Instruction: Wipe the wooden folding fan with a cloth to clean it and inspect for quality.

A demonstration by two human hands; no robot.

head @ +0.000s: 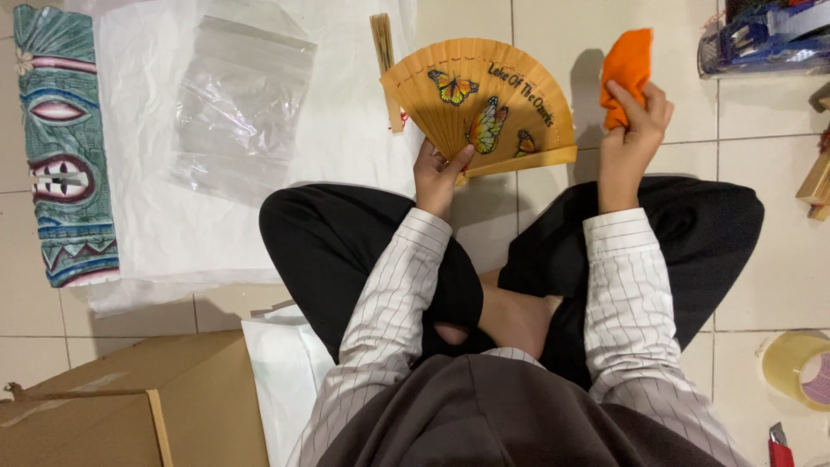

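I sit cross-legged on a tiled floor. My left hand [439,173] grips the base of an open wooden fan [484,104], tan with painted butterflies, spread out above my knee. To the right, my right hand [631,138] is raised and holds a bunched orange cloth [626,69] by its lower end. The cloth is apart from the fan, a short way to its right.
A carved teal mask plank [60,147] lies at the far left on white paper [156,216], with a clear plastic bag [238,104] beside it. A cardboard box [130,406] sits bottom left. A tape roll [800,367] and red cutter [780,445] lie bottom right.
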